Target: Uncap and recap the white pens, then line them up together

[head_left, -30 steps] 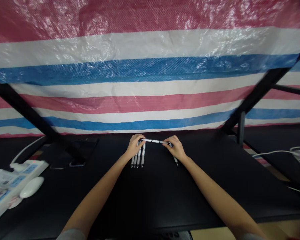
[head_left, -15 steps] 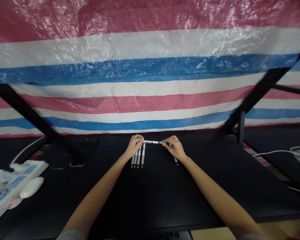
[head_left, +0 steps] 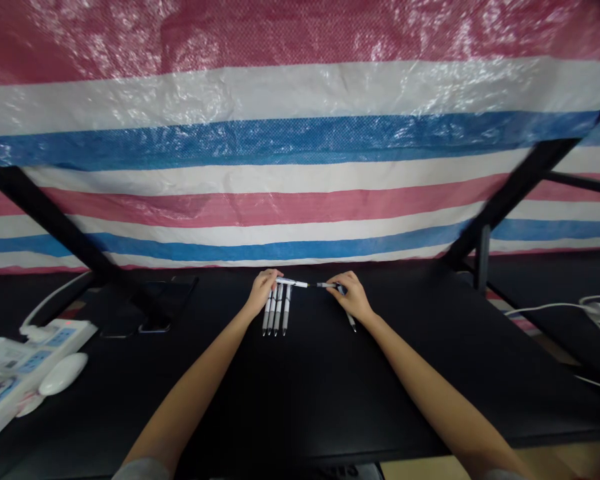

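Observation:
My left hand (head_left: 263, 292) is closed on the white barrel of a pen (head_left: 295, 283), held sideways with its open end to the right. My right hand (head_left: 351, 295) pinches the pen's grey front section (head_left: 324, 285). Between the two parts is a narrow gap, with a thin dark piece at the barrel's end. Several white pens with grey grips (head_left: 279, 313) lie side by side under and beside the left hand, tips toward me. Another pen (head_left: 351, 322) pokes out from below the right hand, its upper part hidden.
A white power strip (head_left: 40, 360) and a white mouse-shaped object (head_left: 64, 375) lie at the left on the black table (head_left: 300, 400). A dark phone-like device (head_left: 155, 327) rests near the left black post (head_left: 75, 233). Striped sheeting (head_left: 300, 207) hangs behind.
My left hand has moved slightly left with the white barrel. The barrel, joined to the grey section before, is now apart from it. My right hand has hardly moved.

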Demonstrator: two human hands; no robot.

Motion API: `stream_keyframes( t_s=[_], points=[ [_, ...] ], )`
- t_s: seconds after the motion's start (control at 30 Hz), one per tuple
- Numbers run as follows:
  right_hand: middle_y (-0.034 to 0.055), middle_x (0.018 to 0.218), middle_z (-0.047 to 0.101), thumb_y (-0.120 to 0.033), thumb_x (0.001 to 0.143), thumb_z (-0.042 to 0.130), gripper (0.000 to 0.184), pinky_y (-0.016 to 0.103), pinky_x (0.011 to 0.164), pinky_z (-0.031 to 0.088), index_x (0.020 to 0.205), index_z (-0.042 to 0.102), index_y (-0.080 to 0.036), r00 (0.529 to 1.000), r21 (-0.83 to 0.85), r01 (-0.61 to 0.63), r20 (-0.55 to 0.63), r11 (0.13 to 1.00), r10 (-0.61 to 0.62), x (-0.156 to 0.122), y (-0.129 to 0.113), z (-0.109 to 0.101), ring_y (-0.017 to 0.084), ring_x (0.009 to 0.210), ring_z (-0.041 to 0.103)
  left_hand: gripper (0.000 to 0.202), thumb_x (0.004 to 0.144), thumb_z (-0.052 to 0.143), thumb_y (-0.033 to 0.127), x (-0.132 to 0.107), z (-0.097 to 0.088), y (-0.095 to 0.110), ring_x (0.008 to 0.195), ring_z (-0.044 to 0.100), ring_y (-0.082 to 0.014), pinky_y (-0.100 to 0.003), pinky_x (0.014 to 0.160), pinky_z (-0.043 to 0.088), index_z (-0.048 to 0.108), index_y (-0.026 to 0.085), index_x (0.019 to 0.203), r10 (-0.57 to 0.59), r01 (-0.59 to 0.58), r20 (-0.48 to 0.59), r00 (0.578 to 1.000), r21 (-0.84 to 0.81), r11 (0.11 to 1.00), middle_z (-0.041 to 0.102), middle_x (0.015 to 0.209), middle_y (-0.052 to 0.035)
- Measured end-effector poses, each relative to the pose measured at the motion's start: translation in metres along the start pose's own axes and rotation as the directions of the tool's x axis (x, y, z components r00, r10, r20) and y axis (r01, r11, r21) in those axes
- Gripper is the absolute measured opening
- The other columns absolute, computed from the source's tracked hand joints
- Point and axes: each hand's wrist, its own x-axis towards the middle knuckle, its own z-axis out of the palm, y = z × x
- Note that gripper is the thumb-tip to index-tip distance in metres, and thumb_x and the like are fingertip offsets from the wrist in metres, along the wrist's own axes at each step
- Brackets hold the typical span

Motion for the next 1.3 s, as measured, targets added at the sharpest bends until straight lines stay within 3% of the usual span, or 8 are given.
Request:
stream_keyframes(
  t_s=[0.2,0.53,0.93,1.3],
  points=[
    [0.0044,0.083,0.067,-0.024,0.081,0.06,0.008,0.037,0.074,0.046,0.086,0.065,-0.023,0.999,0.018,-0.036,-0.004,0.999,0.037,0.0008,0.001,-0.0009,0.023,0.082,0.052,0.052,0.082,0.047,0.045,0.0009,-0.0013,-0.0018,0.083,0.058,-0.0197,-0.031,0.082,0.039,0.033,0.02,0.039,-0.068,0.052,-0.083,0.994,-0.185,0.981,0.064,0.071,-0.0049],
    [0.0056,0.084,0.066,-0.026,0.079,0.059,0.01,0.036,0.073,0.046,0.087,0.065,-0.021,0.993,0.063,-0.113,-0.028,0.992,0.115,0.0019,0.0013,-0.0014,0.023,0.083,0.052,0.051,0.08,0.049,0.04,0.0027,-0.003,-0.0066,0.073,0.057,-0.017,-0.029,0.074,0.04,0.026,0.021,0.04,-0.132,0.078,-0.178,0.975,-0.283,0.956,0.059,0.061,-0.0025],
    [0.0055,0.085,0.065,-0.033,0.084,0.054,0.017,0.039,0.077,0.044,0.089,0.065,-0.022,0.993,0.081,-0.119,0.003,0.99,0.119,0.0021,-0.0013,-0.0048,0.023,0.084,0.052,0.05,0.079,0.051,0.042,-0.0001,-0.0022,0.0013,0.076,0.056,-0.0178,-0.03,0.078,0.039,0.029,0.02,0.039,-0.103,0.068,-0.111,0.989,-0.283,0.957,0.061,0.068,-0.0041],
    [0.0049,0.084,0.066,-0.035,0.085,0.051,0.019,0.038,0.079,0.041,0.083,0.065,-0.022,0.993,0.049,-0.106,0.062,0.993,0.103,0.0044,-0.0072,-0.0075,0.023,0.083,0.052,0.051,0.08,0.05,0.044,0.0006,-0.0026,-0.002,0.076,0.056,-0.0186,-0.03,0.078,0.039,0.031,0.02,0.039,-0.071,0.041,-0.111,0.991,-0.256,0.966,0.06,0.066,-0.0038]
  ],
)
